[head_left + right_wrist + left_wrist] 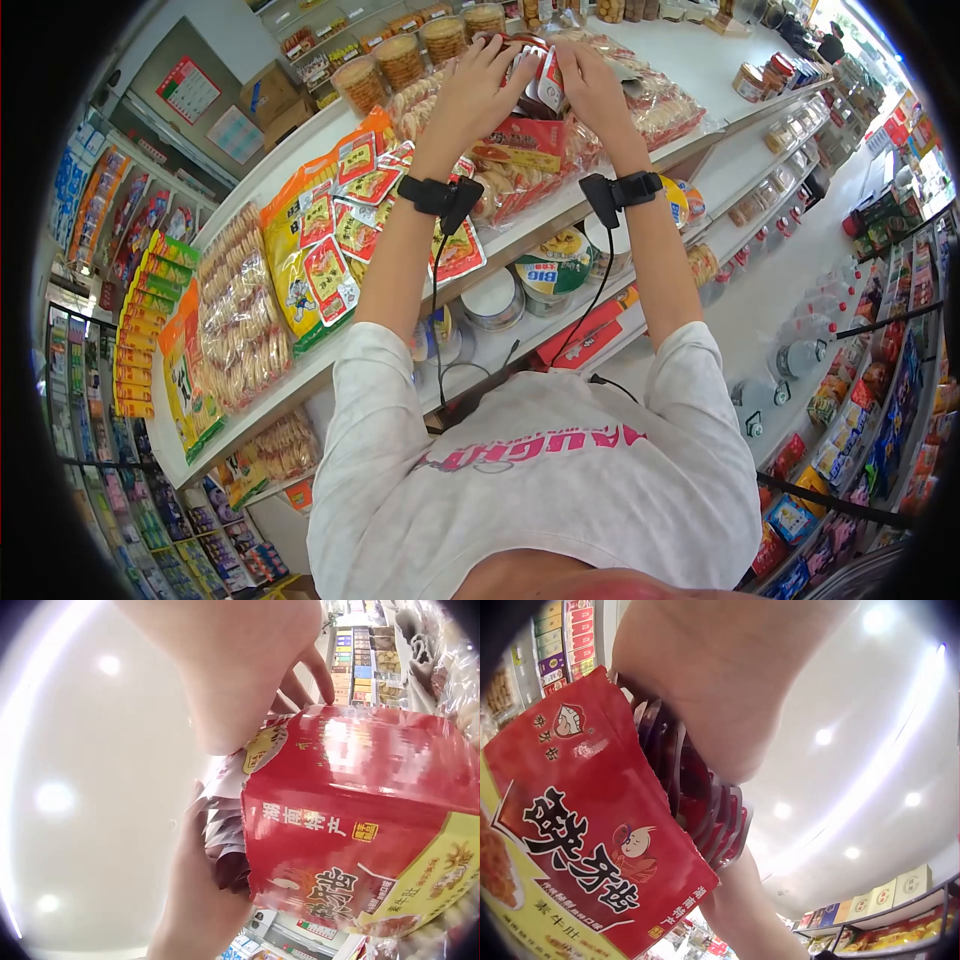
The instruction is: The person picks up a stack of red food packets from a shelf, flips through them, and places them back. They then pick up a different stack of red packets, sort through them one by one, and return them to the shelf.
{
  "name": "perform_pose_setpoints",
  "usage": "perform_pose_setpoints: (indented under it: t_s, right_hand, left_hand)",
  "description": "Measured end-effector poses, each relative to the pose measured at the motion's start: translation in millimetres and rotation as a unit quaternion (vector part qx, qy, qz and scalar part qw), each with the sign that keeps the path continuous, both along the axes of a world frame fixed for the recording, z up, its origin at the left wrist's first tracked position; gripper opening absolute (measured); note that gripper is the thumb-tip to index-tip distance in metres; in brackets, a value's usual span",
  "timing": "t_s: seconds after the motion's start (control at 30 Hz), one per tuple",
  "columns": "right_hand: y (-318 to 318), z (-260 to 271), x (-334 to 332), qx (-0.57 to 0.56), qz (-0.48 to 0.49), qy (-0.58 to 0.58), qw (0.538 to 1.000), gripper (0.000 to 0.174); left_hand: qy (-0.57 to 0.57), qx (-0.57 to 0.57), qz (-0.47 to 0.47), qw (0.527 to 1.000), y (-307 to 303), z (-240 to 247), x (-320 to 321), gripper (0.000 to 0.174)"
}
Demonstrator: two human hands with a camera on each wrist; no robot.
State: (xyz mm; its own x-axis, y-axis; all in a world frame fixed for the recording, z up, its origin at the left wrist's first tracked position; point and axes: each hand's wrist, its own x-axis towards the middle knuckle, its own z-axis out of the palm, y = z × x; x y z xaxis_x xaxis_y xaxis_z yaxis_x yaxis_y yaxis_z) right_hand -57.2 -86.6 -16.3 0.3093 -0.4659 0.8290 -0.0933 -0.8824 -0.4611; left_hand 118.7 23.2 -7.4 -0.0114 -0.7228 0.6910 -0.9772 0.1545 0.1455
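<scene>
A red snack box (520, 143) with a torn top edge stands on the counter among bagged goods. Many small dark-red packets (546, 82) are packed upright in it, showing above the rim in both wrist views. My left hand (472, 98) reaches over the packets from the left, its fingers extended and spread across their tops. From the other side my right hand (594, 88) touches the packets, its fingers (319, 671) reaching down past the box's far edge. The left hand's fingertips are hidden in the left wrist view.
Loose red-and-white packets (335, 235) lie on a yellow bag to the left, beside a clear bag of stick-shaped snacks (238, 305). Round tubs of biscuits (398, 62) line the counter's back. Instant noodle tubs (552, 265) stand on the shelf below its front edge.
</scene>
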Motion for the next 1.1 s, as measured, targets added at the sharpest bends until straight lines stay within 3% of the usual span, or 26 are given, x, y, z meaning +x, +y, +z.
perform_pose_setpoints:
  t_s: [0.1, 0.3, 0.4, 0.6, 0.7, 0.83, 0.93, 0.97, 1.03, 1.1]
  right_hand:
    - [-1.0, 10.8, 1.0, 0.141, 0.033, 0.014, 0.989, 0.041]
    - [-4.9, 4.3, 16.8, 0.026, 0.113, -0.090, 0.989, 0.041]
    - [-3.4, 7.7, 8.2, 0.068, 0.081, 0.003, 0.994, 0.041]
    - [-7.1, -5.9, 17.9, 0.092, 0.091, -0.031, 0.991, 0.041]
    - [-12.0, -11.4, 13.3, 0.046, 0.130, -0.077, 0.987, 0.050]
    - [13.4, -22.9, -10.7, 0.116, 0.081, -0.164, 0.976, 0.054]
    - [45.5, -27.7, -10.0, 0.085, 0.057, -0.145, 0.984, 0.060]
    - [55.9, -28.1, -9.1, 0.046, 0.025, -0.115, 0.992, 0.066]
    - [74.8, -23.2, -6.6, -0.031, -0.039, -0.054, 0.997, 0.078]
    - [76.9, -30.8, 1.1, -0.019, -0.045, -0.053, 0.997, 0.083]
  left_hand:
    - [0.001, -0.009, -0.004, 1.000, 3.6, -1.7, -1.2, 0.059]
    - [0.000, -0.001, -0.012, 1.000, 7.7, 6.3, -5.2, 0.060]
    - [-0.013, -0.026, -0.031, 0.999, -0.2, -0.5, 2.4, 0.059]
    - [-0.101, -0.034, -0.040, 0.994, -5.5, -9.9, 15.1, 0.054]
    - [0.168, -0.079, -0.209, 0.960, -4.8, -2.0, 17.4, 0.056]
    - [0.422, -0.029, -0.106, 0.900, 36.6, 7.2, 29.9, 0.069]
    - [0.352, 0.058, -0.086, 0.930, 64.3, 6.4, 14.0, 0.069]
    - [0.380, 0.074, -0.111, 0.915, 69.2, 7.4, 5.0, 0.066]
    - [0.365, 0.030, -0.129, 0.922, 65.5, -1.3, -1.0, 0.063]
    - [0.348, 0.003, -0.140, 0.927, 62.4, -6.0, -6.6, 0.060]
